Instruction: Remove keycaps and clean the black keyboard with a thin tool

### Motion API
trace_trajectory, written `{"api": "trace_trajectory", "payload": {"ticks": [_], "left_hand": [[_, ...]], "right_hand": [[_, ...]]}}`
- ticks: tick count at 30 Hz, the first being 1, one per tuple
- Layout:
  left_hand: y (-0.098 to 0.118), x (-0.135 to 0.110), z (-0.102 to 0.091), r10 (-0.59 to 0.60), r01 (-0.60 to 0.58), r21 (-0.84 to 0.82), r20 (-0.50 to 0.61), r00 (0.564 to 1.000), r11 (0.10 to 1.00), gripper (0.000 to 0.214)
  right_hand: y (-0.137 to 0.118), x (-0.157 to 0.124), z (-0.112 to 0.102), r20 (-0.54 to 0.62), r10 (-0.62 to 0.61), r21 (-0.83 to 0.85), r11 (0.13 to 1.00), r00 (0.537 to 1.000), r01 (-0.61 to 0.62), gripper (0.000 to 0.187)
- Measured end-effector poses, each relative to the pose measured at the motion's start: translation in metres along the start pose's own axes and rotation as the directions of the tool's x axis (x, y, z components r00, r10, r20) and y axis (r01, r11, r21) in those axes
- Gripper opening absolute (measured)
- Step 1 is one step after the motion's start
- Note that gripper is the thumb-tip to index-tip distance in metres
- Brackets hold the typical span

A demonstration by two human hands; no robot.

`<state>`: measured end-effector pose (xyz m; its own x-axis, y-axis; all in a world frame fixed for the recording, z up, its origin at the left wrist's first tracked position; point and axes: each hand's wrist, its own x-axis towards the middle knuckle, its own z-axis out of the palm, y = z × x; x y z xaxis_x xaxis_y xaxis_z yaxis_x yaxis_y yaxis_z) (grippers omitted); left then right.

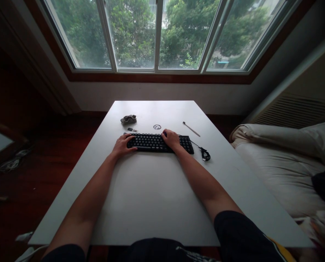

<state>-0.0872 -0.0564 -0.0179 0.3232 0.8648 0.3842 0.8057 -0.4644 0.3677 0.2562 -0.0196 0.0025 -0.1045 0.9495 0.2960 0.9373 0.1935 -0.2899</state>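
A black keyboard (148,142) lies flat across the white table. My left hand (122,145) is wrapped round its left end, thumb along the front edge and fingers at the back. My right hand (171,138) rests over the keys right of the middle, its fingers curled together. Something small and dark shows at its fingertips, too little to name. The keyboard's black cable (205,154) lies bundled beyond its right end. Just behind the keyboard are a small tool with a dark handle and thin prongs (132,129) and a round ring-like piece (157,127).
A crumpled grey cloth (128,119) sits at the table's back left. A toothbrush (191,128) lies at the back right. The white table (151,203) reaches toward the window. Beside it on the right stands a pale sofa (271,174).
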Motion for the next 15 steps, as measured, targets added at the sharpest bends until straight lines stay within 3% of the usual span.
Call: {"api": "trace_trajectory", "payload": {"ticks": [15], "left_hand": [[-0.0014, 0.0001, 0.0015, 0.000, 0.000, -0.008, -0.005, 1.000, 1.000, 0.072]], "right_hand": [[0.0014, 0.0012, 0.0028, -0.014, -0.002, 0.002, 1.000, 1.000, 0.002, 0.024]]}}
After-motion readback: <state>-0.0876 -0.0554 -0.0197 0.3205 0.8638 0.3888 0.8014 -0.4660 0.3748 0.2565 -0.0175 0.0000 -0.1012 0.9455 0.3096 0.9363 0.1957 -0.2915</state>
